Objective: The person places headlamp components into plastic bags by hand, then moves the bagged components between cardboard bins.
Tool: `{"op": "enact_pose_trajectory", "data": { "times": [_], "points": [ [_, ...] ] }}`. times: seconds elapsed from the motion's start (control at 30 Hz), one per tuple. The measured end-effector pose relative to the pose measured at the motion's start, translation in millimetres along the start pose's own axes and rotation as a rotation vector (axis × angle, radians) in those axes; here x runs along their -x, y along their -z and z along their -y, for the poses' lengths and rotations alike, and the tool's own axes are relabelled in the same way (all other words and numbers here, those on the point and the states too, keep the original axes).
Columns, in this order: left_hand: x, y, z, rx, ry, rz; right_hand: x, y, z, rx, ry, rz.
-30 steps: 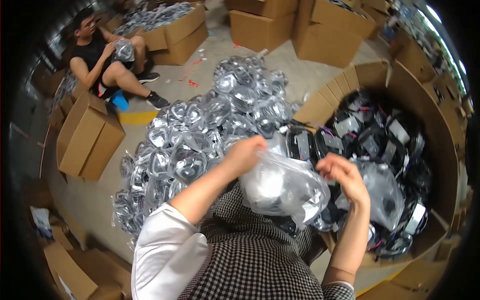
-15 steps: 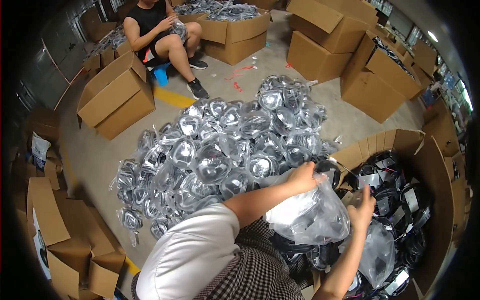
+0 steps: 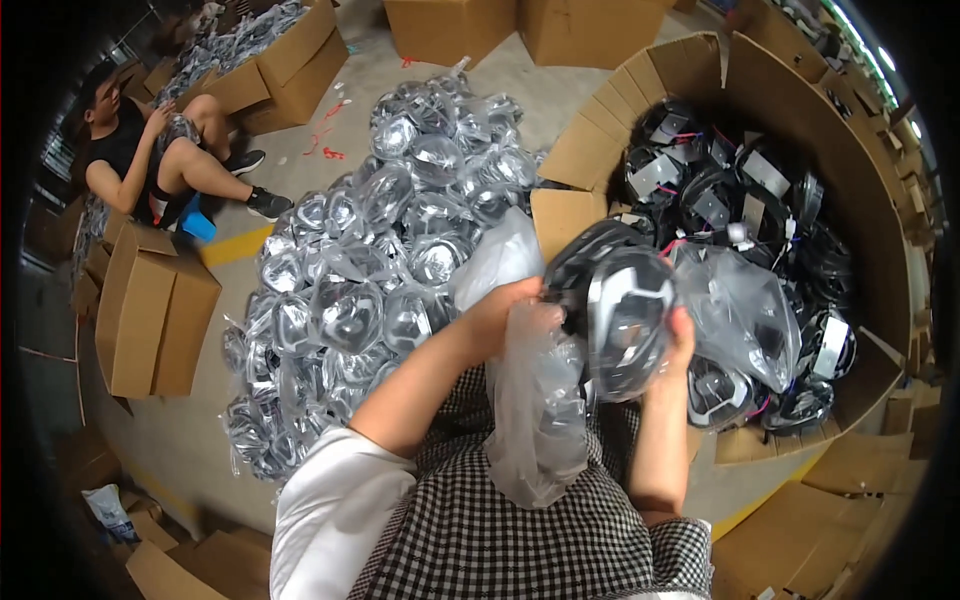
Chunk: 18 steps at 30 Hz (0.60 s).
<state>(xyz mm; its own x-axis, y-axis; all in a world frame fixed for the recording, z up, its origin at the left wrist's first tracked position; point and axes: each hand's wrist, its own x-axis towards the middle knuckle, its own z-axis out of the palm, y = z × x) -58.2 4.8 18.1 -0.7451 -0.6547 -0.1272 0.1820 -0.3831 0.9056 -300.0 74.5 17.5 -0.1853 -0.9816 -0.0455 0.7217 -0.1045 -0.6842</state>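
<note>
In front of my apron, my left hand [image 3: 522, 303] is closed round the top of a transparent plastic bag [image 3: 538, 430] that hangs down. Just right of it, my right hand [image 3: 680, 345] grips the edge of a glossy black oval unit [image 3: 630, 320] with a silver shape on its face. Its exact kind I cannot make out, and motion blurs it slightly. Behind the unit, another black rounded part [image 3: 595, 245] shows. Whether my left fingers also touch the unit is hidden. A whitish plastic bag [image 3: 503, 258] lies beyond my left hand.
A big open carton [image 3: 885, 270] at right holds many similar black units and a loose plastic bag [image 3: 740, 310]. Left of centre, bagged units [image 3: 350, 310] are heaped on the floor. A seated co-worker [image 3: 150, 150] handles a bagged item near more cartons [image 3: 155, 310].
The view has turned toward the right-hand carton. My right hand has left the carton's bags and now holds a black oval unit. My left hand's bag has come in toward my apron.
</note>
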Motion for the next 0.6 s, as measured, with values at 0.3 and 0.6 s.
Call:
{"op": "enact_pose_trajectory", "data": {
  "times": [0.3,0.6],
  "points": [
    [-34,46,-50,-1.585,0.050,-0.739,47,-80,54,0.543,0.322,0.183],
    [30,14,-89,-1.568,-0.106,-0.627,-9,-38,-41,0.219,-0.184,-0.215]
  ]
}}
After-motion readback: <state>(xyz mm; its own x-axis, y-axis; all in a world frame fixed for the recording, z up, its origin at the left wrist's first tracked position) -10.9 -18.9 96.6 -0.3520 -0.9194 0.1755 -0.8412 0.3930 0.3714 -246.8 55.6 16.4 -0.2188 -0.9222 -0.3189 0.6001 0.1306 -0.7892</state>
